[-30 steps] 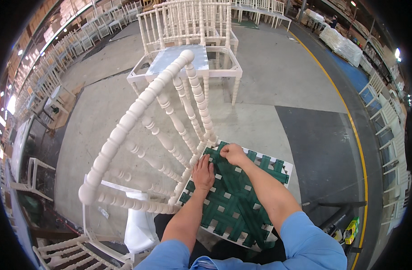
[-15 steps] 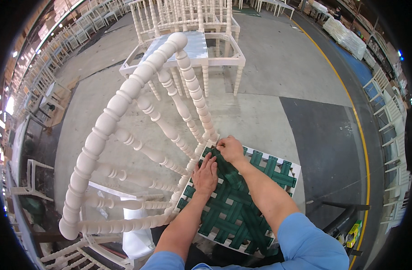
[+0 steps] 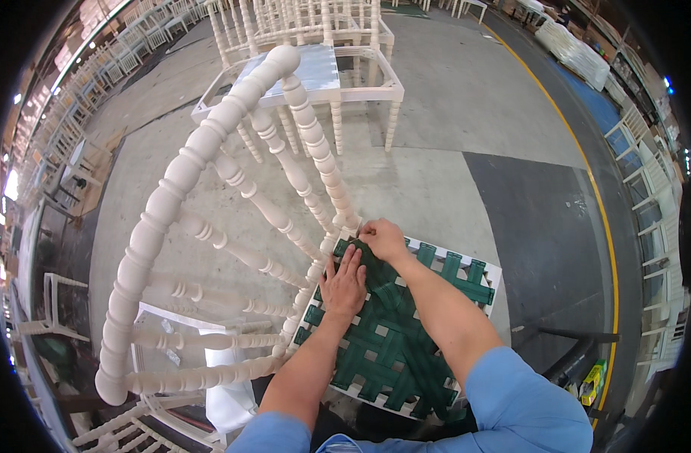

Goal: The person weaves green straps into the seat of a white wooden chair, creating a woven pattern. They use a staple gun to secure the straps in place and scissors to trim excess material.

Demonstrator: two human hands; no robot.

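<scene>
Both hands are now sitting higher on the seat than before, nearer the chair back. White chair back (image 3: 209, 196) is standing on the left. Left hand (image 3: 344, 285) is lying flat and released on the green woven webbing (image 3: 391, 340) of the seat. Right hand (image 3: 382, 238) is pinching a strap at the rear corner. Far right, a small yellow-green package (image 3: 592, 381) is lying on the floor.

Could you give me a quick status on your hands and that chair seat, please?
Left hand flat on green webbing. Right hand pinching a strap at the seat's back edge, beside the white chair back. Nothing in the way.
</scene>
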